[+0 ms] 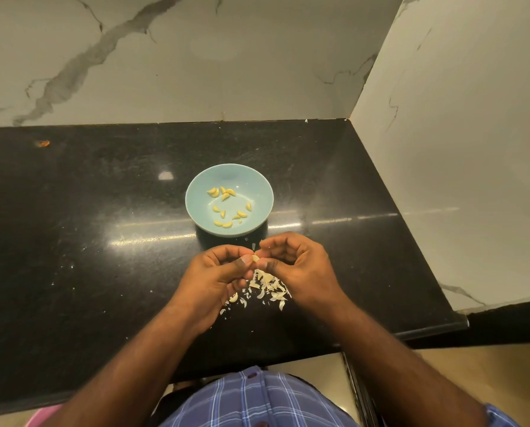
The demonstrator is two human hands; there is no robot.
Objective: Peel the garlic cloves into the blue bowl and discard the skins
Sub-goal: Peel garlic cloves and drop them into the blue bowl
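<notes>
Left hand and right hand are both pinching one garlic clove in a closed grip above skins near the blue bowl.

Black polished stone desk wide open left, decent room right till white marble side wall. Light blue ceramic bowl sits dead ahead of hands, near. Pile of pale papery garlic skins underneath, between wrists.
</notes>
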